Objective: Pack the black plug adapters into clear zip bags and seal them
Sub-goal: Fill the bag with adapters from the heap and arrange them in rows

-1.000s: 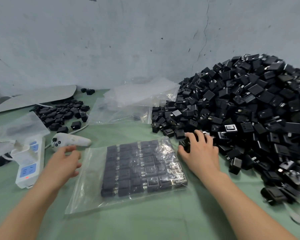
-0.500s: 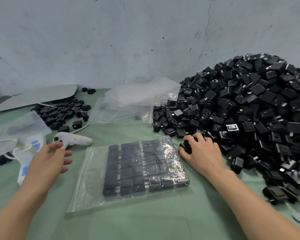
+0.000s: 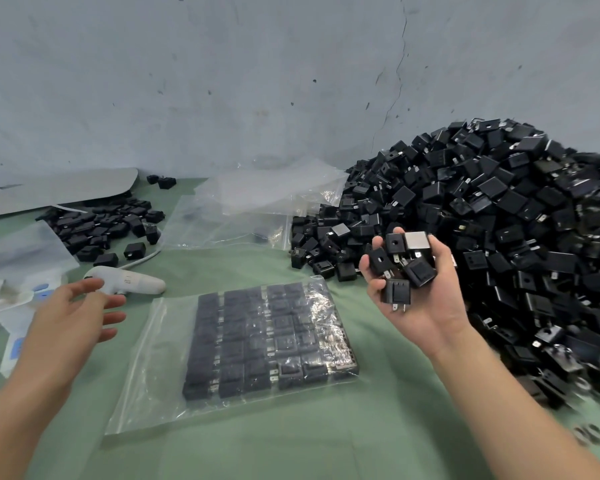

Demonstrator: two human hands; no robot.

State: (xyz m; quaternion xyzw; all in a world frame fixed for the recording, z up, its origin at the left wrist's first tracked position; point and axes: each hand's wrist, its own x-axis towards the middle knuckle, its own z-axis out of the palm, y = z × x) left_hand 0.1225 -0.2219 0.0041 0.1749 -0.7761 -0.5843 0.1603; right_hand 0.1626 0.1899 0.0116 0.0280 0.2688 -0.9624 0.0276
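Fingers [image 3: 374, 265] cupping boxy black adapters [image 3: 400, 268], glossy clear bag [image 3: 229, 355]

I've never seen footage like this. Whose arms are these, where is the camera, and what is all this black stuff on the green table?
There is no machine here: a person wears a camera on the head, looking down at their own bare hands. The right hand is raised palm up, its fingers cupping a handful of small black plug adapters. The left hand is open and empty. Between them on the green table lies a clear plastic zip bag filled with adapters in neat rows. A big loose pile of black adapters sits at the right, spare clear bags behind.
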